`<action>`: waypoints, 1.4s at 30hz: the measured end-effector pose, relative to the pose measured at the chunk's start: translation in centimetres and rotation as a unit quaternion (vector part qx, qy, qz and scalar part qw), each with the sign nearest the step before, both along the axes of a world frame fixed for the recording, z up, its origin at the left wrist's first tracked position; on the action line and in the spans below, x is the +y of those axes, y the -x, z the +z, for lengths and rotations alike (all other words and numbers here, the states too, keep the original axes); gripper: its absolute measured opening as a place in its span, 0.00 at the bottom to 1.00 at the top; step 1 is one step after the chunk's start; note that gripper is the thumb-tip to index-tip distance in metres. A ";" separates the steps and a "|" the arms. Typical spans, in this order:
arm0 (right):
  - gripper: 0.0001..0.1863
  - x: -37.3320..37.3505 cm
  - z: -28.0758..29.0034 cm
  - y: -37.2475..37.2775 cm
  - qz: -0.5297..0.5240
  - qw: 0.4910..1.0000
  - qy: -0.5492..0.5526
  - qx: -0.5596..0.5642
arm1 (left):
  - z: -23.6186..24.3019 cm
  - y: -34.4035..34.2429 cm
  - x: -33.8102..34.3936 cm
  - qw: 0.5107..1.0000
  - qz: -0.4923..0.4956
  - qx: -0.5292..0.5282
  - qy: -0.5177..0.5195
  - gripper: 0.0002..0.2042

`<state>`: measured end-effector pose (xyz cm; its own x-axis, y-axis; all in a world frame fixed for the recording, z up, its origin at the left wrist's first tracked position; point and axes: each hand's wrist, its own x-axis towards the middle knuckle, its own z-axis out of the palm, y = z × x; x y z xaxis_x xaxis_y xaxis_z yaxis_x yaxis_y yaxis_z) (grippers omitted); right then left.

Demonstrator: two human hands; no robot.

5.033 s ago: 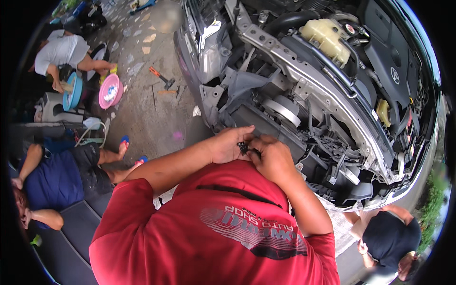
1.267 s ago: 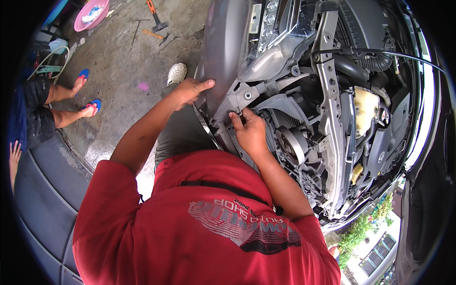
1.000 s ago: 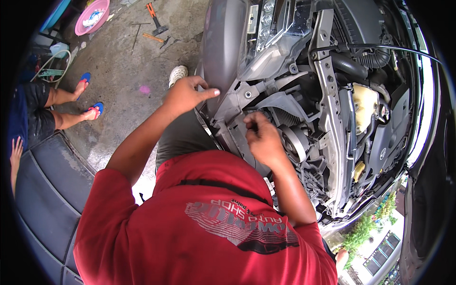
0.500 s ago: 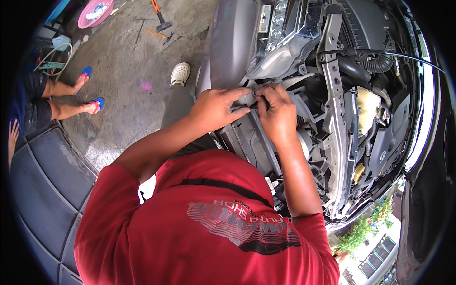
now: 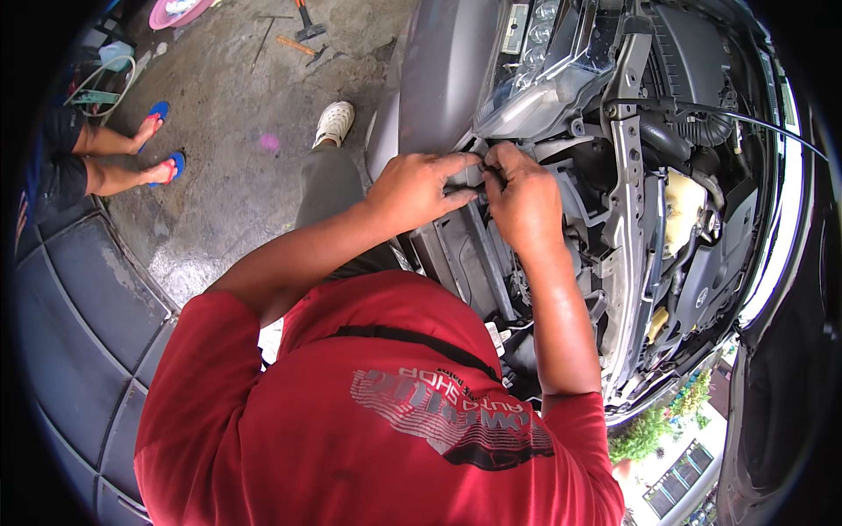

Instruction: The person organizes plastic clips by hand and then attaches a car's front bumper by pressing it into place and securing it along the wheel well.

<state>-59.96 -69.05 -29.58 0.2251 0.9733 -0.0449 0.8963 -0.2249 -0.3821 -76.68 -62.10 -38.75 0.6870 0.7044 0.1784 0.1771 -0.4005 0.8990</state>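
My left hand (image 5: 412,188) and my right hand (image 5: 528,203) meet at the front of a car, just below the headlight (image 5: 535,110). Both have dark, smudged fingertips bent in a pinch around a small dark part, too hidden to name. The left thumb and forefinger come at it from one side, the right fingers from the other. Beside them is the lower corner of the grey painted body panel (image 5: 438,88). Under the hands runs a dark grey bar (image 5: 478,254), part of the exposed front end.
The metal radiator support (image 5: 624,175) crosses to my right, with the engine bay, a pale reservoir (image 5: 682,210) and the raised hood (image 5: 781,421) beyond. A hammer (image 5: 309,31) and a smaller orange-handled hammer (image 5: 298,46) lie on the concrete. Another person's sandalled feet (image 5: 167,168) are at left.
Both hands have shifted slightly and their fingers are closer together at the small part. The view has moved a little, and the other person's hand at far left is less visible.
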 end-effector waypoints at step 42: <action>0.10 0.9 1.7 -1.7 0.165 0.961 0.123 -0.183 | -0.7 -0.9 0.0 0.997 0.000 0.066 0.036 0.25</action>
<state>-58.24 -68.18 -27.88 -0.0498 0.9646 -0.2591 0.9987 0.0517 0.0004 -75.79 -62.14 -39.46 0.7009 0.7124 0.0352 0.2954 -0.3348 0.8948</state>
